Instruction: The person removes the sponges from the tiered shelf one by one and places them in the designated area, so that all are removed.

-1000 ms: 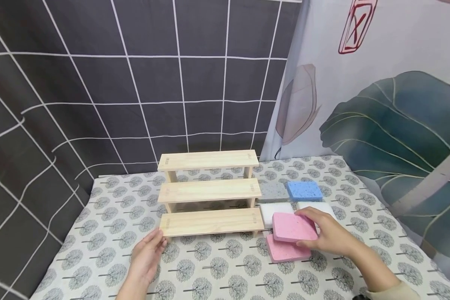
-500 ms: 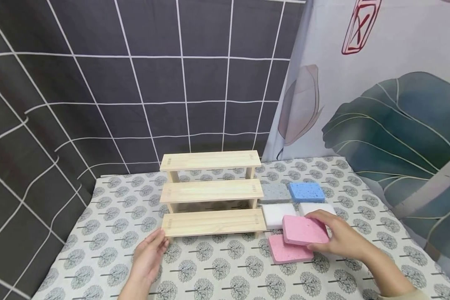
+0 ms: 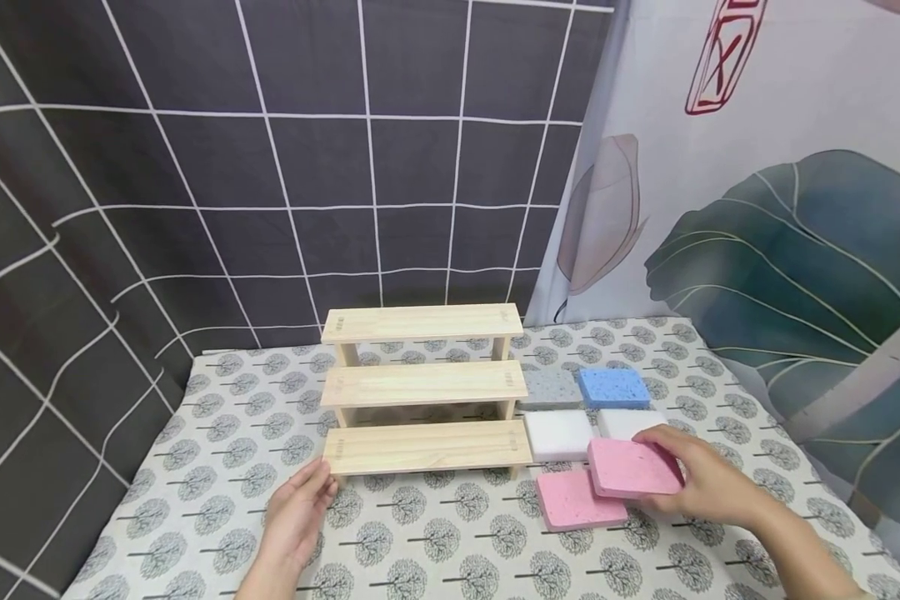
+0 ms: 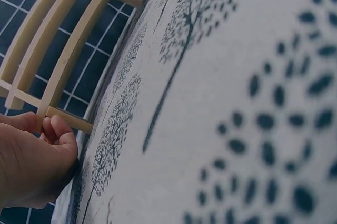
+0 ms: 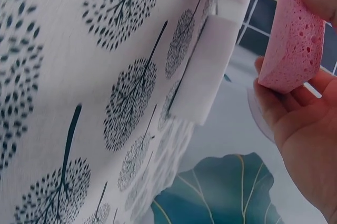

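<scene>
A three-tier wooden shelf (image 3: 427, 447) stands on the table, and my left hand (image 3: 296, 512) pinches the left front corner of its lowest board. The left wrist view has the thumb and fingers (image 4: 62, 129) closed at that board's end. My right hand (image 3: 708, 482) grips a pink sponge (image 3: 636, 468) by its sides, right of the shelf. Seen in the right wrist view, the porous pink sponge (image 5: 295, 40) is off the cloth, between thumb and fingers. Another pink sponge (image 3: 577, 502) lies flat, its right corner overlapped by the held one in the head view.
Two white sponges (image 3: 557, 435) lie behind the pink ones. A grey sponge (image 3: 551, 389) and a blue sponge (image 3: 613, 387) lie farther back, close to the shelf's right end. Tree-patterned cloth (image 3: 217, 467) covers the table. A dark grid curtain (image 3: 412, 158) hangs behind.
My right hand has moved right with the pink sponge, uncovering more of the pink sponge below. My left hand stays at the shelf corner. The head view has shifted slightly.
</scene>
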Available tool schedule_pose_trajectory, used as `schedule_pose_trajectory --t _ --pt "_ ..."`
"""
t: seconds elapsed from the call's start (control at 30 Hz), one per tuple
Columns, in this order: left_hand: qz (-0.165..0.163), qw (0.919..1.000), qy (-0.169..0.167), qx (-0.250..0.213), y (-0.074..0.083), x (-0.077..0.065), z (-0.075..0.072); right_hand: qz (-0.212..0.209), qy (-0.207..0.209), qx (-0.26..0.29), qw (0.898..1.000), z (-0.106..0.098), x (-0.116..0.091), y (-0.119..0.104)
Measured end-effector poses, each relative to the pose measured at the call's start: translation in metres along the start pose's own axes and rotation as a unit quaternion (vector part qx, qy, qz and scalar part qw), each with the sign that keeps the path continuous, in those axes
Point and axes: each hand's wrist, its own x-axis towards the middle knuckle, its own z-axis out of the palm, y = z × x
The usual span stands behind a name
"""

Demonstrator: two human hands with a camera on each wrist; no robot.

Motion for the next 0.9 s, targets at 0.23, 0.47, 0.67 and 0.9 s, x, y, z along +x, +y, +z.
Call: schedule_pose_trajectory --t 0.23,0.47,0.67,0.9 --pt "-0.001 1.0 -0.001 0.007 -0.001 0.0 -0.001 -0.009 0.002 0.012 1.0 -0.002 -0.009 0.011" --pt "0.002 1.0 -0.003 0.004 0.0 -0.001 0.0 0.019 0.0 -0.013 1.0 -0.008 -0.017 0.019" --pt "0.0 1.0 -0.004 -0.004 0.0 -0.001 -0.001 0.043 -0.011 0.005 0.999 -0.013 -0.026 0.026" --pt "0.0 0.9999 -0.011 0.004 0.001 -0.002 -0.001 0.059 -0.046 0.0 0.997 -0.015 -0.035 0.032"
